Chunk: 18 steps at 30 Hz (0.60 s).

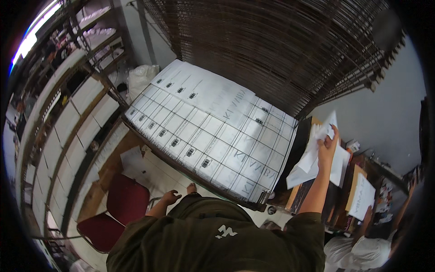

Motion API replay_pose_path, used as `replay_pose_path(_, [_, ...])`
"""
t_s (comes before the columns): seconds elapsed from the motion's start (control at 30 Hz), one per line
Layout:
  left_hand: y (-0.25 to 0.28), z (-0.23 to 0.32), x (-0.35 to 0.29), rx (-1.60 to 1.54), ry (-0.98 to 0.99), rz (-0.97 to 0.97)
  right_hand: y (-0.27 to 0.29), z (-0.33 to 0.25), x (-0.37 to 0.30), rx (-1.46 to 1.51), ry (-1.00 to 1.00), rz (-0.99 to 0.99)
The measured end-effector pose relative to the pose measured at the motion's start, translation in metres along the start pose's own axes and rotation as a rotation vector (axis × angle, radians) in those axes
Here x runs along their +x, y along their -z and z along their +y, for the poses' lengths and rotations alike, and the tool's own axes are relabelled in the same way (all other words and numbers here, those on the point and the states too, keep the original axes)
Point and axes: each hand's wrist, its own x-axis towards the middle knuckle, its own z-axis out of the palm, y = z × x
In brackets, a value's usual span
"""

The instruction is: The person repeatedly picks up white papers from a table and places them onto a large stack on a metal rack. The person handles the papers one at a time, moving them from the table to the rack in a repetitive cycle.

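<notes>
My right hand [327, 141] is raised beyond the right end of the table, its fingers closed on white paper sheets [308, 158]. The sheets hang down and fan out below the hand, over a dark surface. My left hand [170, 197] hangs low by the table's front edge, holding nothing, its fingers loosely apart. Before me lies a table covered with large white printed sheets [195, 131], marked with a grid of black lines, small dark code blocks and grey lettering. One plain-looking sheet [222, 97] overlaps the grid at the far side.
A dark slatted rack [263, 41] rises behind the table. Shelves of white stacks [68, 136] line the left side. A dark red chair [127, 199] stands at lower left. At lower right, another person in a white shirt [358, 251] has a hand by a white lettered sheet [361, 196].
</notes>
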Motion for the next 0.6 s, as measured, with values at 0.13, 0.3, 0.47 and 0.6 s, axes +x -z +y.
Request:
replay_pose_path(0.13, [-0.018, -0.017, 0.003, -0.043, 0.026, -0.029, -0.052, -0.045, 0.019, -0.25, 0.15, -0.46])
replay_pose_path(0.3, [-0.023, -0.047, -0.015, -0.142, 0.152, -0.01, -0.133, -0.115, 0.01, -0.371, 0.038, -1.111])
replay_pose_path(0.47, [-0.014, -0.071, -0.02, -0.169, 0.238, 0.023, -0.171, -0.145, 0.026, -0.264, 0.309, -1.29])
replay_pose_path(0.6, [-0.001, -0.077, -0.033, -0.216, 0.269, 0.082, -0.179, -0.126, 0.062, -0.087, 0.109, -1.01])
